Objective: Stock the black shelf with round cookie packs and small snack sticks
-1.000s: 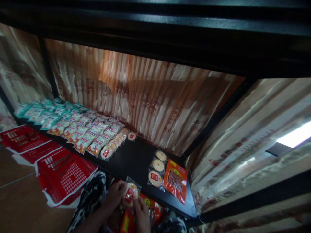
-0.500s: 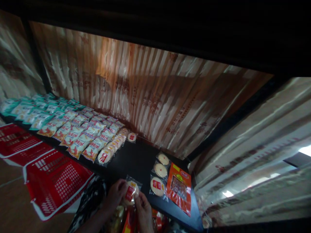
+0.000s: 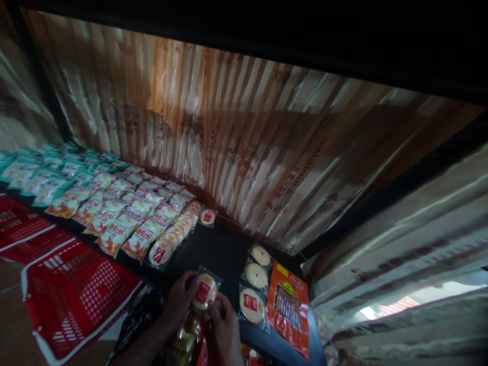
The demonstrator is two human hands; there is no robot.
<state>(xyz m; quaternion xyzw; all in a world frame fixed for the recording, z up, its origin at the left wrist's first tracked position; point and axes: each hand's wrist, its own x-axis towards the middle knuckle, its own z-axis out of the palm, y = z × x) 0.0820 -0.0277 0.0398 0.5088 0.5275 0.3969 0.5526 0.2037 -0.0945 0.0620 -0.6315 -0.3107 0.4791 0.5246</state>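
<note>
Red baskets (image 3: 82, 295) sit at far left, below teal packets (image 3: 49, 185) and white-and-orange snack bags (image 3: 118, 229) lined up on a black shelf (image 3: 208, 246). Nearer the hands, round wrapped cakes (image 3: 177, 229) overlap in a row. The left hand (image 3: 183, 297) pinches one edge of a clear-wrapped round cake (image 3: 205, 291) with a red label, fingers curled; the right hand (image 3: 224, 323) grips its lower right side between thumb and fingers. Right of the hands, three wrapped discs (image 3: 255, 275) lie beside an orange packet (image 3: 288, 307).

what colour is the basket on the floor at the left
Red with a white rim, clearest in the head view.
</note>
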